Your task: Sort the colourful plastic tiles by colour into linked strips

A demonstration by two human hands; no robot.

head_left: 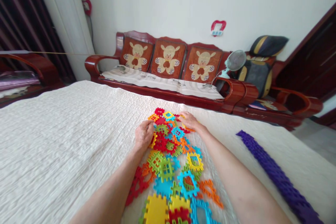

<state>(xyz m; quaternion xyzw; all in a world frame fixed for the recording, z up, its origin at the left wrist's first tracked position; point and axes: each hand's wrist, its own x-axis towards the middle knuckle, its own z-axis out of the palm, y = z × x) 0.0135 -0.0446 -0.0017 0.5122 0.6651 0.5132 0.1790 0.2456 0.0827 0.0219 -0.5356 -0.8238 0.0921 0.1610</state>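
Observation:
Colourful plastic interlocking building pieces (166, 169) lie in a long heap, in red, yellow, green, blue and orange. Many have notched edges and window-like openings. What looks like clear plastic (207, 150) shows along the heap's right side. My left hand (145, 133) is closed at the far left edge of the heap, its fingertips partly hidden. At the far right edge, my right hand (188, 120) has its fingers bent in beside orange and red pieces. What either hand grips, if anything, I cannot make out.
A long strip of purple pieces (278, 178) lies to the right on the white quilted cover (65, 140). Beyond stands a wooden sofa (157, 89) with bear cushions (168, 59). A small fan (236, 60) and an armchair (294, 98) are at the right.

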